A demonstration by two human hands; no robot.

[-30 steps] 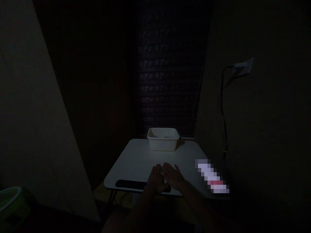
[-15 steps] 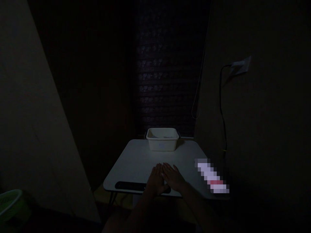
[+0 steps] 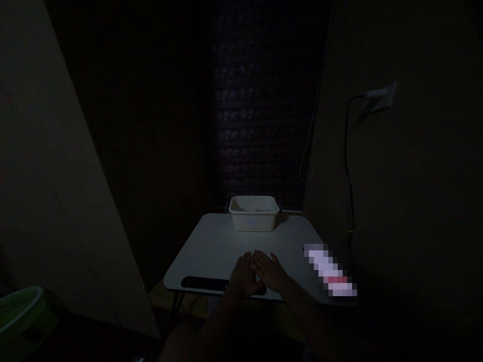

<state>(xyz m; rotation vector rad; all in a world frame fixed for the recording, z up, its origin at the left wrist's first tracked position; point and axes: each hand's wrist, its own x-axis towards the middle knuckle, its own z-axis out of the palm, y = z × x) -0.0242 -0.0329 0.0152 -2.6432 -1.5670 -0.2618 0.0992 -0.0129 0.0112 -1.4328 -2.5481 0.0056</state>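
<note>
My left hand (image 3: 243, 275) lies flat over the near part of the white table (image 3: 211, 251), its fingers stretched forward. Close against it, my right hand (image 3: 269, 270) is also stretched out flat, fingertips meeting or slightly overlapping those of the left. Neither hand holds anything that I can see. Beneath the wrists runs a dark slot (image 3: 204, 284) along the table's front edge. Beyond the hands, at the far side of the table, stands a white plastic basin (image 3: 252, 221) with dark handles; what lies inside is too dim to name.
A blurred-out bright device (image 3: 328, 271) rests at the table's right edge. A black cable (image 3: 346, 161) hangs from a wall socket (image 3: 381, 96) on the right. On the floor at lower left is a green basket (image 3: 28, 311). Dark blinds (image 3: 241, 115) cover the back.
The view has shifted slightly, so the table and basin appear a little higher and further right. Both hands keep the same flat, joined pose.
</note>
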